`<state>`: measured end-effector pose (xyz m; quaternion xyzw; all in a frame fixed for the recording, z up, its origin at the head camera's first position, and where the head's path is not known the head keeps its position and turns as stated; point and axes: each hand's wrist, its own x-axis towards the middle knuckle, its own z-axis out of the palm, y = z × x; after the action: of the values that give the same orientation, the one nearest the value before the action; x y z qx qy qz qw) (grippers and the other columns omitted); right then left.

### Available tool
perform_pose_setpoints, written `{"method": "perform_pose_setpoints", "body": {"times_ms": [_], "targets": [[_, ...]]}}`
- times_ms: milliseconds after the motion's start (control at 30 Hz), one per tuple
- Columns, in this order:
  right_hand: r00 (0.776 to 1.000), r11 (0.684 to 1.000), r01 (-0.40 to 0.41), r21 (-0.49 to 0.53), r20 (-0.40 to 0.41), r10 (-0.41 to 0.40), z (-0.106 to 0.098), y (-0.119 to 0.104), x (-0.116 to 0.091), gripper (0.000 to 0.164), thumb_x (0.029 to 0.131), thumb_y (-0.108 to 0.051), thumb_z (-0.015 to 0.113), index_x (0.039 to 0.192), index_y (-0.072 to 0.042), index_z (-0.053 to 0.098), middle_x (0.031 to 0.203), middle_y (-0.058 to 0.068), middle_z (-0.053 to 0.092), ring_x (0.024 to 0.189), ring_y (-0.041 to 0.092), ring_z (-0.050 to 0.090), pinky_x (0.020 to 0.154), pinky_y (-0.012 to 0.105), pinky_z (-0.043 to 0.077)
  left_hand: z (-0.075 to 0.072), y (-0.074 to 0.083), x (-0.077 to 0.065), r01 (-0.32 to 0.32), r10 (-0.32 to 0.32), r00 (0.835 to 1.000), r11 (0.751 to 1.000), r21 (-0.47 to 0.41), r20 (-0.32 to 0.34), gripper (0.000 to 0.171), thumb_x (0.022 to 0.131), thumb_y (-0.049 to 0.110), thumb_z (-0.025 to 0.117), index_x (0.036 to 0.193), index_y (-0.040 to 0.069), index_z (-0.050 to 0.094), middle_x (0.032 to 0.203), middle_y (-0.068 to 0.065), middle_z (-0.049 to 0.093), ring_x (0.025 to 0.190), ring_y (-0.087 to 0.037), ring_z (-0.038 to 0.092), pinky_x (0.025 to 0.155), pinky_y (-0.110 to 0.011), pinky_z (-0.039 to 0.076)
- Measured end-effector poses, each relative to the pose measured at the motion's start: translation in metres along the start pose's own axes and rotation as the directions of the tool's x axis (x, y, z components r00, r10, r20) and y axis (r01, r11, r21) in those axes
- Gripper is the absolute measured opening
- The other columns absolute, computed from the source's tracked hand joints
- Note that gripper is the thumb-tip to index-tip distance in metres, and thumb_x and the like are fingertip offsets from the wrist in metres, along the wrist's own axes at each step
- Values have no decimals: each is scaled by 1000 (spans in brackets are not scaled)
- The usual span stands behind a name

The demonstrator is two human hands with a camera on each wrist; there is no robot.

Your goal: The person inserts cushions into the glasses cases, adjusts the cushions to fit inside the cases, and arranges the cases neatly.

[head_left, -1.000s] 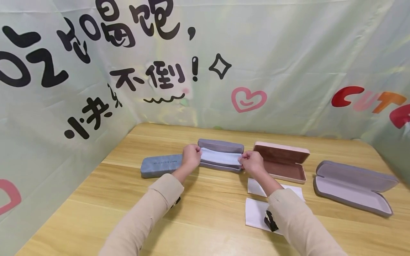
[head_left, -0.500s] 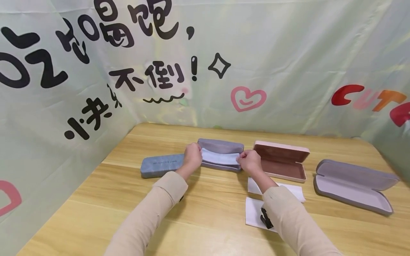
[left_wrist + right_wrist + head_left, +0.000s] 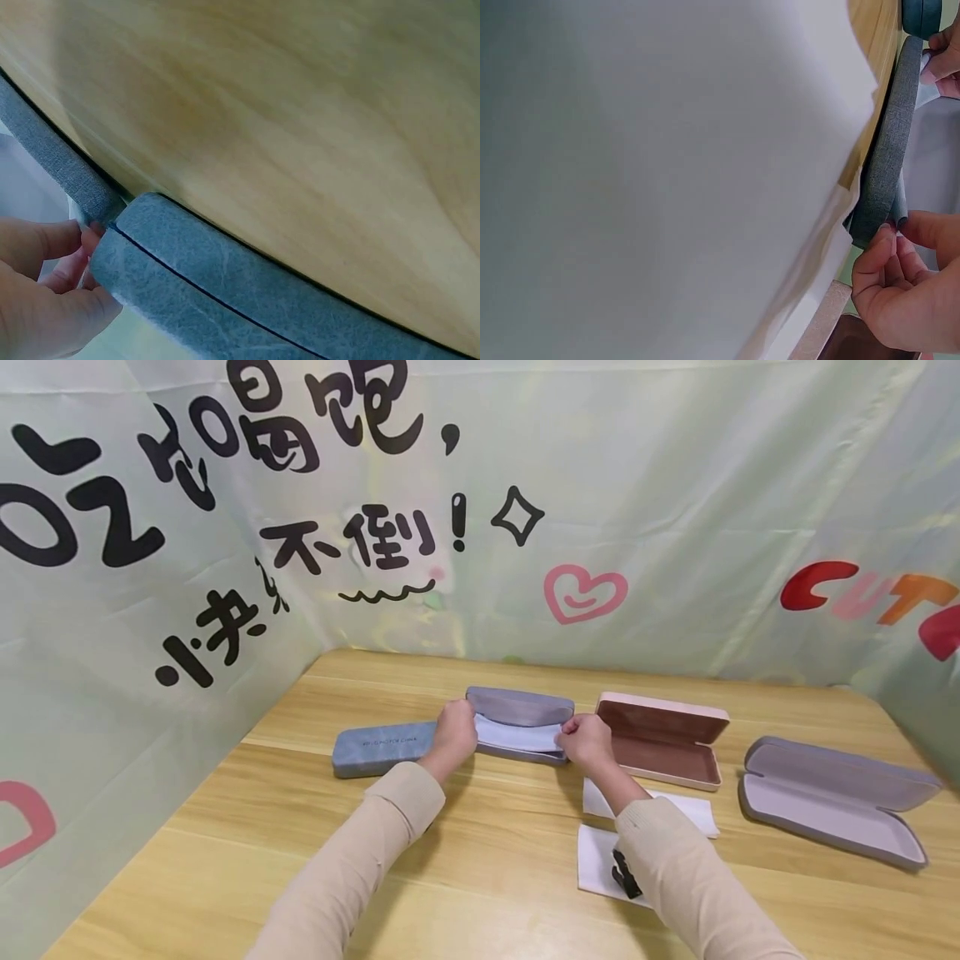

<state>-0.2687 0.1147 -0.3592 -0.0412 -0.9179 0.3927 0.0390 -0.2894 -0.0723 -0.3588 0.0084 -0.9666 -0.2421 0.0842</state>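
Observation:
A pale glasses cloth lies stretched along the inside of an open grey-blue glasses case near the table's back. Its left end is pinched by my left hand, its right end by my right hand. In the left wrist view, the left fingers reach between this case and the closed blue glasses case. Seen from the right wrist, thumb and fingers pinch the cloth's corner at the end of the grey case. The cloth's underside is hidden.
An open pink case with brown lining stands close on the right. Farther right is an open grey-purple case. Two white cloths lie in front, partly under my right forearm. A printed curtain borders the table.
The cloth has sunk lower into the grey-blue case, so more of the lid's lining shows above it. Both hands keep their pinch, the left slightly lower.

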Motion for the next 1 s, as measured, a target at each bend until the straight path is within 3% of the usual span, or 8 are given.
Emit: {"method": "perform_pose_setpoints", "body": {"times_ms": [400,633,833,1000], "targets": [[1000,1000,-20,-15,-13,20,1,-1,-1,9,79,-6,65,76,2,63,74,10,61,74,22,53,69,31,46,-1,2,0,-10,8,999,998,58,37,17,84,-11,51,87,-5,66,95,-19,67,88,-27,66,71,-32,55],[1000,1000,-11,-19,-14,11,-1,-2,-6,10,76,-5,65,80,4,65,74,9,62,76,23,55,74,35,47,0,2,0,33,-34,999,999,41,36,18,87,-8,49,96,-6,66,102,-21,66,91,-29,66,70,-31,55],[999,999,23,-41,-28,-24,-5,-2,-11,28,77,-5,61,101,8,65,83,17,65,85,29,59,81,41,49,0,0,-5,30,-30,999,999,-43,-17,19,85,1,56,98,-11,60,101,-24,60,91,-33,61,76,-35,53],[1000,1000,2,-20,10,-2,-9,-1,-14,46,80,-8,61,121,11,53,100,24,65,99,35,59,88,44,47,0,1,-14,2,-11,998,987,-160,-54,43,82,7,63,116,-15,47,110,-29,50,101,-41,53,89,-44,47]]}}
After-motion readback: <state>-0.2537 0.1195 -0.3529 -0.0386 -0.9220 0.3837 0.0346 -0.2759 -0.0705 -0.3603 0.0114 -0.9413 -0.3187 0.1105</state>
